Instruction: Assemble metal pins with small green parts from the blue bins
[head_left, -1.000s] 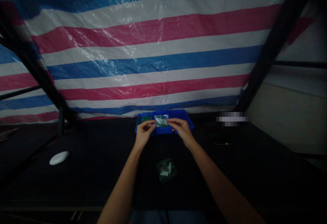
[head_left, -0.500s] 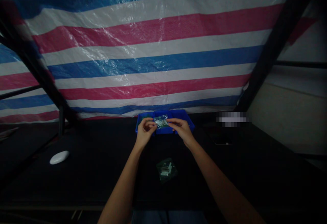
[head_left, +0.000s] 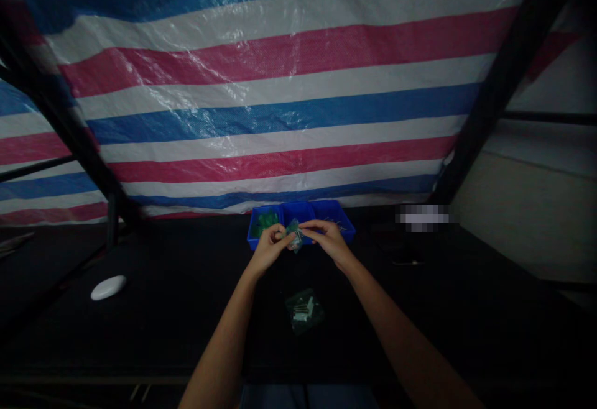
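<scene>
Between my two hands, in front of the blue divided tray, is a small clear plastic bag with pale and metallic pieces inside. My left hand pinches the bag's left side between thumb and fingers. From the other side, my right hand has its thumb and fingertips closed on the bag's upper right edge. A second plastic bag, holding white plugs and what look like screws, lies flat on the black table nearer to me. Green items fill the tray's left compartment, and thin metallic pieces are in the right one.
A white rounded object rests on the table at the left. A dark flat object lies at the right, near a blurred-out patch. Striped sheeting hangs behind, between dark frame posts.
The held bag has been turned from lying wide to a narrower, folded shape and has come slightly lower. Both hands have shifted a little toward me, uncovering more of the tray.
</scene>
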Tool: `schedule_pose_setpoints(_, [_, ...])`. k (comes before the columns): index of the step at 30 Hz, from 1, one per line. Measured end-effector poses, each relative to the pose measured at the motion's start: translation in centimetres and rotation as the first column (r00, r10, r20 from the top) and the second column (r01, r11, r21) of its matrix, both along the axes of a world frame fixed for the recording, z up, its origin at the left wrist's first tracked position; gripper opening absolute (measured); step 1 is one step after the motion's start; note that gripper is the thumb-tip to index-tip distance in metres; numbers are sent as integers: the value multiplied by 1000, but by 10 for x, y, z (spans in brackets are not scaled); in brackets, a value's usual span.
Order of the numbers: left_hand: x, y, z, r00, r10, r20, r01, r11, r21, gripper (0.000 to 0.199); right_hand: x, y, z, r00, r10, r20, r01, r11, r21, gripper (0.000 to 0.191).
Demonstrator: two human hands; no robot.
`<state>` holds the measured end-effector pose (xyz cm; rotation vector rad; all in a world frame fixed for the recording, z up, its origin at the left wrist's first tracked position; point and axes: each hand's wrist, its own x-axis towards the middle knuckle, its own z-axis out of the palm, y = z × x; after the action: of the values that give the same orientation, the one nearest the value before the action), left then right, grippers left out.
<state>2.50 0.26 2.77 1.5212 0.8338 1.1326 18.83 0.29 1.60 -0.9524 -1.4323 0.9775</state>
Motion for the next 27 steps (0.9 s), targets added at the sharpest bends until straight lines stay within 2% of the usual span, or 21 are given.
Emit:
schedule_pose_setpoints(2, [-1,1,-1,999,26,-28,-25,999,49,33,0,0,0,1000,9,7,-9,1000,5,27])
schedule_pose_setpoints(5, [-7,4,-2,978,193,-84,-176,970,170,33,2,3,-1,999,-33,26,32,998,46,29])
schedule_pose_setpoints(8, [-17,7,-3,886,434,-162,-364,869,335,31,6,5,-1,997,-37,64,32,996,84,25])
schedule_pose_setpoints(10, [-23,9,-3,796,568,-209,-454,788,415,28,8,4,0,991,44,123,-54,995,82,22])
schedule_pose_setpoints(12, [-27,10,-5,687,675,-267,-503,708,496,25,8,-1,2,960,176,220,-192,980,54,23])
schedule_pose_setpoints(15, [-29,10,-8,526,775,-350,-470,608,640,25,7,-10,2,845,382,374,-395,918,-46,28])
schedule_pose_setpoints(17, [-29,11,-9,455,804,-383,-426,575,699,25,5,-14,-1,752,477,455,-477,870,-125,34])
schedule_pose_setpoints(22, [-31,12,-11,333,838,-432,-440,543,715,29,4,-14,-11,557,543,628,-519,818,-247,51])
schedule_pose_setpoints(27, [-31,13,-12,266,822,-503,-455,567,686,32,5,-15,-10,401,572,716,-543,778,-317,61])
